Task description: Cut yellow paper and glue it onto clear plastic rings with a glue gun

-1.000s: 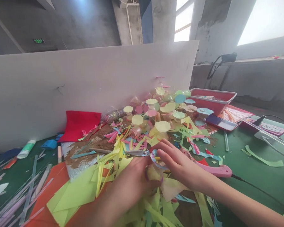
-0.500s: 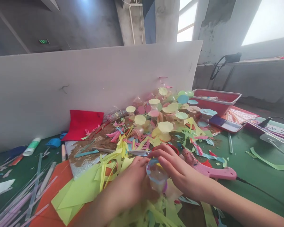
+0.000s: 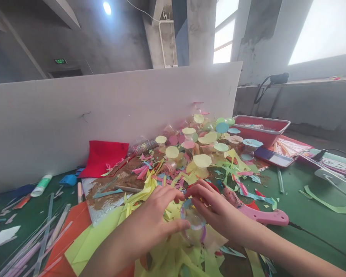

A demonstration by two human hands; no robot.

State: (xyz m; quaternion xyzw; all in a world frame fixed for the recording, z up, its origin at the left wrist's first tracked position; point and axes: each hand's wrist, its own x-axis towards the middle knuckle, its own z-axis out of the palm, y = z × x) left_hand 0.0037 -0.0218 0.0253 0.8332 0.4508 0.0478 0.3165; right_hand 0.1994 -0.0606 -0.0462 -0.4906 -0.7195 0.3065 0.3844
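A small clear plastic cup (image 3: 194,219) with a pale blue rim stands between my hands, with a purple patch low on its right side. My left hand (image 3: 158,215) is open at the cup's left, its fingers arched and its thumb reaching across to the rim. My right hand (image 3: 216,206) curls round the cup's far right side, fingertips at the rim. Just beyond the right hand, red handles (image 3: 210,186) show in part. Yellow paper scraps (image 3: 173,254) lie beneath and around the cup.
A pink glue gun (image 3: 265,215) with a cord lies at the right. Behind are several clear cups topped with coloured paper discs (image 3: 202,160). A white board (image 3: 118,104) stands at the back, with a red basket (image 3: 261,130) at right. Plastic sticks (image 3: 46,231) lie at left.
My left hand has lifted and spread, its thumb now apart from the fingers. More of the cup's rim shows. The scissor blades seen before are now hidden. The view has tilted up slightly.
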